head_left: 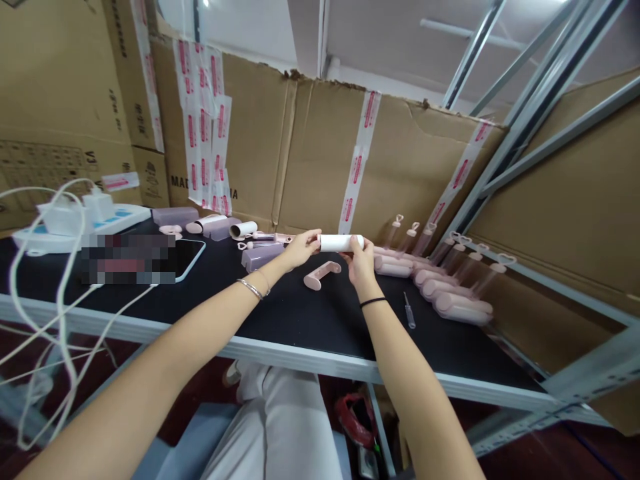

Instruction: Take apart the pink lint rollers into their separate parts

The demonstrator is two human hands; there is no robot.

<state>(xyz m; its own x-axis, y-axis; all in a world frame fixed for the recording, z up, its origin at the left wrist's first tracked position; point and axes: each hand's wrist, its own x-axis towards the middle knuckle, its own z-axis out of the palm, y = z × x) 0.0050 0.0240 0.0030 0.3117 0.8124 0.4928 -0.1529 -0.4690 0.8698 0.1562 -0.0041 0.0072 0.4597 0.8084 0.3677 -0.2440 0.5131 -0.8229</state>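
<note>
A white cylindrical tube (334,243) is held level above the dark tabletop, one end toward each hand. My left hand (303,248) has its fingers closed at the tube's left end. Around the right end, the fingers of my right hand (362,261) are wrapped. Just below the tube lies a pink bracket-shaped part (323,275) with a rounded end. Left of it, near my left wrist, rests a translucent purple-grey cover (261,258). To the right of my right hand lies a small screwdriver (410,312) with a clear handle.
Several pink cylindrical units (463,308) line the right side, with clear tubes with heart-shaped loops (490,275) behind them. Another white tube (243,230) lies at the back left. A phone (190,257), a power strip (130,217) and loose white cables (63,293) occupy the left. Cardboard (320,147) walls the back.
</note>
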